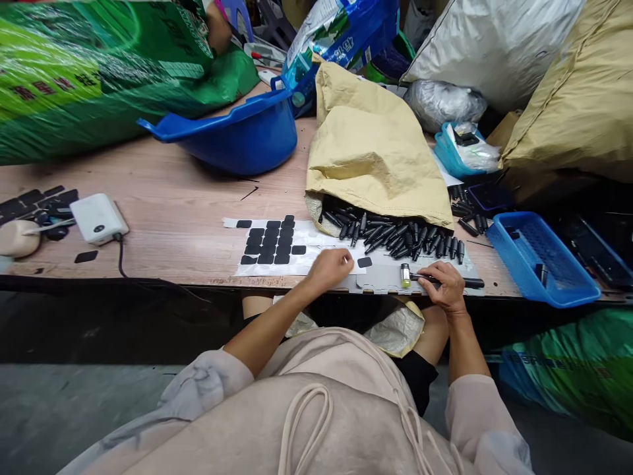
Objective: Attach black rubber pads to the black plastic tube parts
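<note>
My right hand (443, 285) is wrapped round the black handle of a small mallet (406, 276), whose head has a pale top and a yellowish lower face. The head is low over a grey board (380, 282) at the table's front edge. To the left, my left hand (332, 268) is closed, fingertips pinched together; a tiny whitish spot shows there, and what it holds, if anything, is unclear. Beside it lies a loose black rounded patch (364, 262). A white sheet (301, 267) carries rows of similar black patches (267, 253). Several black tubular parts (395, 236) spill from a tan sack (370, 145).
A blue basin (237, 135) stands behind the sheet. At right is a blue basket (548, 264) with a few black pieces. A white box (99, 219) with a cable lies left. Green bags (123, 79) and another person's arm (217, 30) are at the back left.
</note>
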`<state>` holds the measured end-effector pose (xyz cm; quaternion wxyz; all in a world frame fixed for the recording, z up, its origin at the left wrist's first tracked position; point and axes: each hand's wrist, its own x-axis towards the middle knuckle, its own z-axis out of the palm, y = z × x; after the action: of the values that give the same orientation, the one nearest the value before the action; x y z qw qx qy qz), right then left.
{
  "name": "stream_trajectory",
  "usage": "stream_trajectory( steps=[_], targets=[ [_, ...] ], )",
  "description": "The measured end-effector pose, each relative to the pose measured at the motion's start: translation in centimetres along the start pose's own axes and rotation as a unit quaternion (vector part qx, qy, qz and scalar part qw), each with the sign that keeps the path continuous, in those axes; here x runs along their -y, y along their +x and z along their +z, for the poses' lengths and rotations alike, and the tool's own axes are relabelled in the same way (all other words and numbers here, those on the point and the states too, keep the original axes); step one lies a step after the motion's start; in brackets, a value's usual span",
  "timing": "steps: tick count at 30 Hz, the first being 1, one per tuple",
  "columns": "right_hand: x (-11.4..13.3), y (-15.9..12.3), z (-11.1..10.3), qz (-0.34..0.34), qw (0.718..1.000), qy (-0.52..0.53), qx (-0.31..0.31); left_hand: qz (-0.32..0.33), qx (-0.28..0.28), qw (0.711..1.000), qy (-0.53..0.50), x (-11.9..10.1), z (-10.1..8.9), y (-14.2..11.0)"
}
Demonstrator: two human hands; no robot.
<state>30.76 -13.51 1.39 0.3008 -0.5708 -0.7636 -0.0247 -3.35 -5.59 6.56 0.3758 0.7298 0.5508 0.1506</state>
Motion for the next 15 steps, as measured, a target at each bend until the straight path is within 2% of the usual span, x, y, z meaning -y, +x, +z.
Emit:
stream_trajectory(
  steps=[2,4,8,12,15],
  targets=[
    [0.0,0.0,0.0,0.001,1.0,0.0,-0.005,-0.03,-0.103,0.994,0.038,-0.2,-1.4,2.4],
    [0.0,-0.1,0.1,0.001,1.0,0.001,-0.008,-0.026,-0.148,0.987,0.063,-0.4,-2.1,4.4],
    [0.0,-0.1,0.1,0.003,1.0,0.001,-0.004,0.009,-0.16,0.984,0.083,-1.6,-1.5,6.9],
    [0.0,0.0,0.1,0.007,1.0,0.004,-0.005,-0.035,-0.133,0.986,0.094,-3.1,0.1,8.7],
    [0.1,0.0,0.1,0.011,1.0,0.004,-0.009,-0.065,-0.125,0.987,0.083,-3.4,0.7,9.6]
  ],
)
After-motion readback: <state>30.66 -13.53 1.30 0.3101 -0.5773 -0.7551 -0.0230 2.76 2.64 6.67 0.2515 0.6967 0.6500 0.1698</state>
